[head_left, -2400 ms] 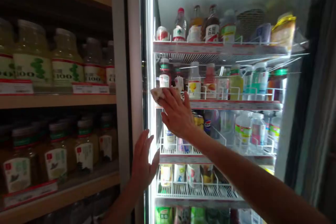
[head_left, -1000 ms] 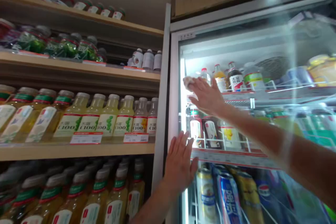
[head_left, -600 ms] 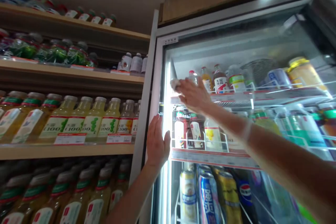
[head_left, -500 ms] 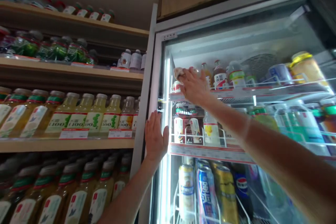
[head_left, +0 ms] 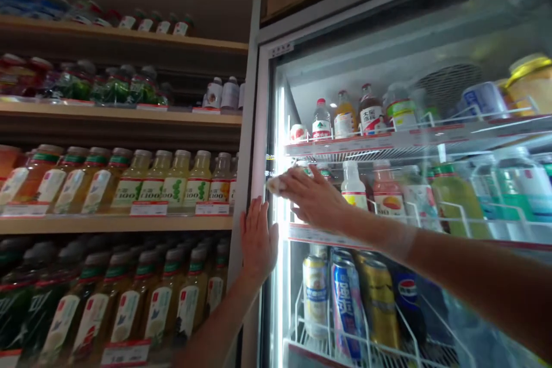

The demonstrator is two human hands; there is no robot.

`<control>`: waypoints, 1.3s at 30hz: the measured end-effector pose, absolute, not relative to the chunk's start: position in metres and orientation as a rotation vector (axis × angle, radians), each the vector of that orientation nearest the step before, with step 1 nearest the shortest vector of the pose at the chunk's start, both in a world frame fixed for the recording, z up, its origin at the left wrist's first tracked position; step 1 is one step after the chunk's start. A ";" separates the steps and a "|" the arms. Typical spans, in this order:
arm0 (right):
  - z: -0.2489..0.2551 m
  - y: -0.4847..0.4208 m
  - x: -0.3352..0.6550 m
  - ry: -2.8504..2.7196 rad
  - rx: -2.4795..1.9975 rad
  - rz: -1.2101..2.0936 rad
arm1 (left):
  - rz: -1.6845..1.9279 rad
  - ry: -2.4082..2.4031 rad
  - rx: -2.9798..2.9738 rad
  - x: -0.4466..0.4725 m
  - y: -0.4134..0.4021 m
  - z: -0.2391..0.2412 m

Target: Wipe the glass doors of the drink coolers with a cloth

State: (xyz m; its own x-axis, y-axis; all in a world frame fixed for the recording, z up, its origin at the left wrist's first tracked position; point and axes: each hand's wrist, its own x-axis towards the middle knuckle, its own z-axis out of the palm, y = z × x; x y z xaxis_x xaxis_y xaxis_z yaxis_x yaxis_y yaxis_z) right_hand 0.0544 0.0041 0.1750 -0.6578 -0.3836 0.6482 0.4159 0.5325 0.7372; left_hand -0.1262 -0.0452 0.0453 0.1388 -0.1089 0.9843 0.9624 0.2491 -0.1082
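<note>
Cloth, gripped under the right hand, has come down below the top shelf, reaching lower door glass at left; the left hand stays open by the door frame.

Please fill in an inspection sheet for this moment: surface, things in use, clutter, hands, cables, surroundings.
Surface: upright glass fridge door.
Things in use: pale cloth, blurred, under the right hand's fingers.
Clutter: bottles and cans, racked behind the glass.
Hands: right hand flat, holding the cloth at the glass; left hand open by the door's left edge, contact unclear.
Cables: nothing seen.
Surroundings: wooden shelves of drinks on the left.
</note>
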 end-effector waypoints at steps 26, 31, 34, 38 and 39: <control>0.183 0.013 0.076 -1.800 -0.258 -1.096 | -0.902 -1.151 -0.985 -0.127 -0.047 0.044; 0.187 0.016 0.065 -1.897 -0.048 -1.168 | -0.886 -1.145 -0.999 -0.126 -0.048 0.044; 0.199 0.017 0.065 -1.820 -0.140 -1.119 | -0.895 -1.154 -1.001 -0.127 -0.049 0.044; 0.210 0.014 0.065 -1.748 -0.217 -1.085 | -0.913 -1.161 -1.012 -0.127 -0.049 0.043; 0.206 0.013 0.063 -1.789 -0.160 -1.121 | -0.916 -1.161 -1.016 -0.127 -0.049 0.043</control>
State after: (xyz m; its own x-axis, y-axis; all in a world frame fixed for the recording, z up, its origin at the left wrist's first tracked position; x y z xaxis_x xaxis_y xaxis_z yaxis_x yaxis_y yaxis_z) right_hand 0.0631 0.0131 0.2059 -0.5111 -0.3554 0.7826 0.5491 0.5655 0.6154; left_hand -0.1271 -0.0486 0.0429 0.1699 -0.0499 0.9842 0.9455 0.2899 -0.1485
